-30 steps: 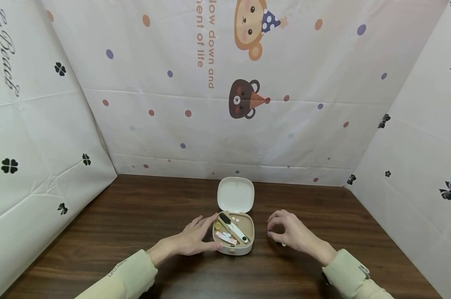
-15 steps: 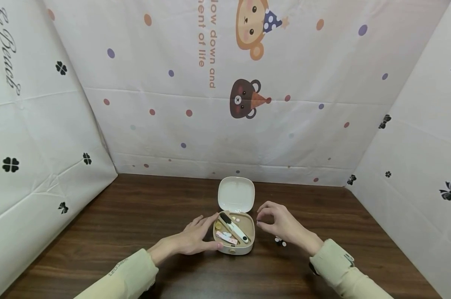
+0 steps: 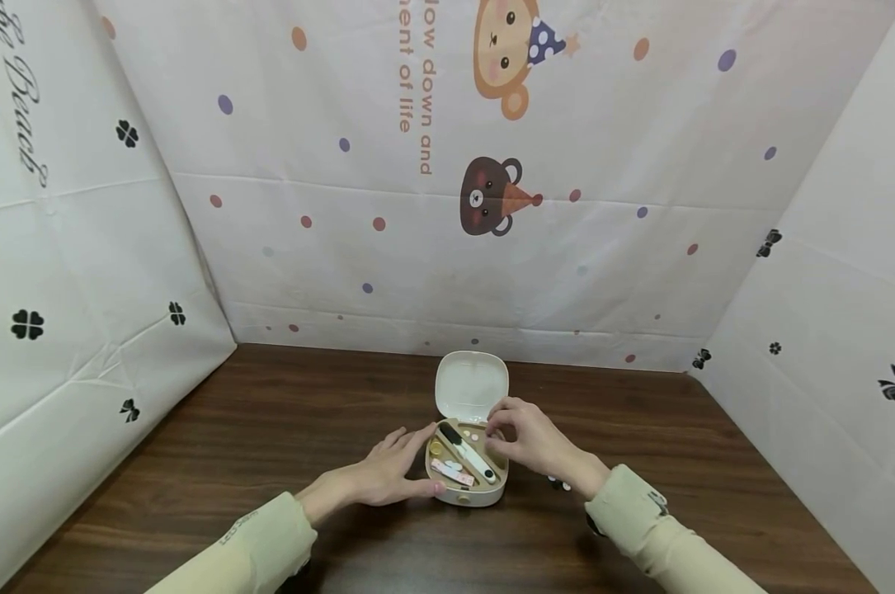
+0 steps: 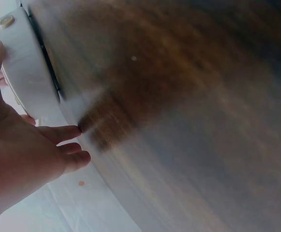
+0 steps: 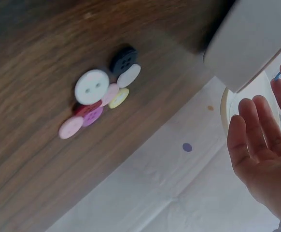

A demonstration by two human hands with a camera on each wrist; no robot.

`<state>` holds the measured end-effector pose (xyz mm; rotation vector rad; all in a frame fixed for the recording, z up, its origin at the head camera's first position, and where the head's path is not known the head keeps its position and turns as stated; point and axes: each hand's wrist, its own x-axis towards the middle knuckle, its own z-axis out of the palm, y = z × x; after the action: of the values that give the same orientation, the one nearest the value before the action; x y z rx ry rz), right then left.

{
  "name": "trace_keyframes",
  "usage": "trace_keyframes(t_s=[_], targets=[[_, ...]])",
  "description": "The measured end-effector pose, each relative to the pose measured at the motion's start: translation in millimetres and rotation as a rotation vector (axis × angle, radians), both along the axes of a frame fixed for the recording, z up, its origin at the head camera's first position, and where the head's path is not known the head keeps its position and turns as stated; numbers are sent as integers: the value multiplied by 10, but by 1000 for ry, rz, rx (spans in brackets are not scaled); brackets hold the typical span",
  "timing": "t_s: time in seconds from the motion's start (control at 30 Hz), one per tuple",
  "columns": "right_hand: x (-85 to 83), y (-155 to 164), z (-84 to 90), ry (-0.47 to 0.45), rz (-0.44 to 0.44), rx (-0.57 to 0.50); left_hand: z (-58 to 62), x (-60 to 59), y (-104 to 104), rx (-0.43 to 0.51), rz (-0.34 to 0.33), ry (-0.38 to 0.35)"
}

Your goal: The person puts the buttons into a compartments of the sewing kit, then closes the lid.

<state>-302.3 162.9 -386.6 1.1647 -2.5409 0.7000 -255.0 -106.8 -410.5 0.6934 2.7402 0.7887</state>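
Observation:
A small white sewing box [image 3: 484, 497] stands on the table with its lid [image 3: 472, 386] raised. My left hand [image 3: 383, 476] rests against its left side, thumb at the front and forefinger toward the back, fingers extended. Over the right compartment, my right hand [image 3: 534, 440] pinches what looks like a small blue button [image 5: 277, 76] between thumb and forefinger; only its edge shows. Inside the box lie a long black-and-white tool [image 3: 467, 454] set diagonally, a pink patterned strip [image 3: 453, 473], a gold round piece [image 3: 435, 448] and a few white buttons [image 3: 474, 437].
Several loose buttons lie in a pile on the wooden table [image 3: 328, 404] right of the box, among them a large white button [image 5: 91, 87] and a black button [image 5: 124, 60]. The right forearm partly hides them in the head view. Printed cloth walls [image 3: 328, 264] surround the table.
My right hand has moved left from beside the button pile to above the box's right compartment, still pinching. The left hand has stayed against the box.

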Motion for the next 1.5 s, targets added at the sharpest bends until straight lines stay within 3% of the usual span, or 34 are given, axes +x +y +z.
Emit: trace_keyframes(t_s=[0.53, 1.5], targets=[[-39, -93, -51, -25, -38, 17, 9, 4, 1, 3, 3, 10], [-21, -140, -87, 42, -83, 76, 12, 2, -2, -2, 4, 10]])
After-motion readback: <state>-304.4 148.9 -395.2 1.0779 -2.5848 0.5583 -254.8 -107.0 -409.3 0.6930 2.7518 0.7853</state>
